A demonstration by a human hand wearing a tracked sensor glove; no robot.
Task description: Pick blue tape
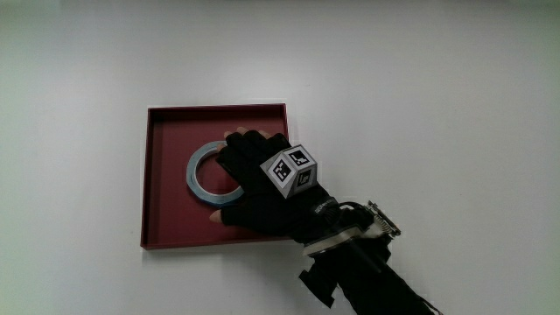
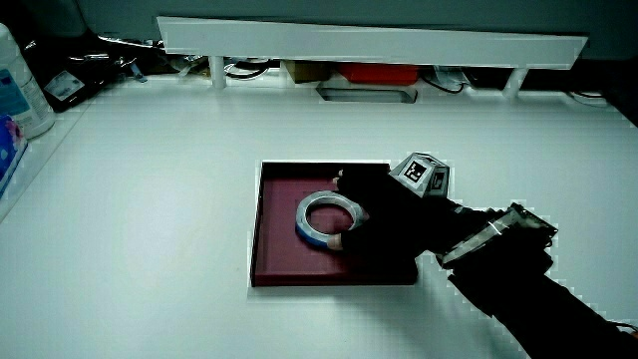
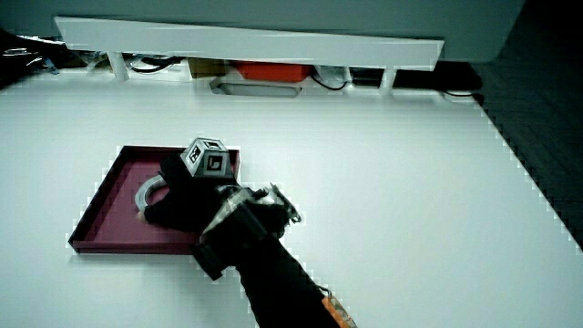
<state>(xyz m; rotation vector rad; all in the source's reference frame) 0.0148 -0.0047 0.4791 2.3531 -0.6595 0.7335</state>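
Observation:
A pale blue tape ring [image 1: 203,174] lies flat in a dark red square tray [image 1: 166,219]. The gloved hand [image 1: 249,179] rests over the part of the ring nearest the forearm, with its fingers curled around that edge and a thumb tip showing at the ring's near rim. In a side view the tape [image 2: 321,217] sits in the tray [image 2: 274,249] with the hand [image 2: 374,214] closed on its rim. In a side view the hand [image 3: 187,196] hides most of the tape [image 3: 148,192]. The ring still touches the tray floor.
A low white partition [image 2: 369,40] with cables and an orange box under it stands at the table's edge farthest from the person. Bottles and packets [image 2: 20,95] stand at a table corner near the partition.

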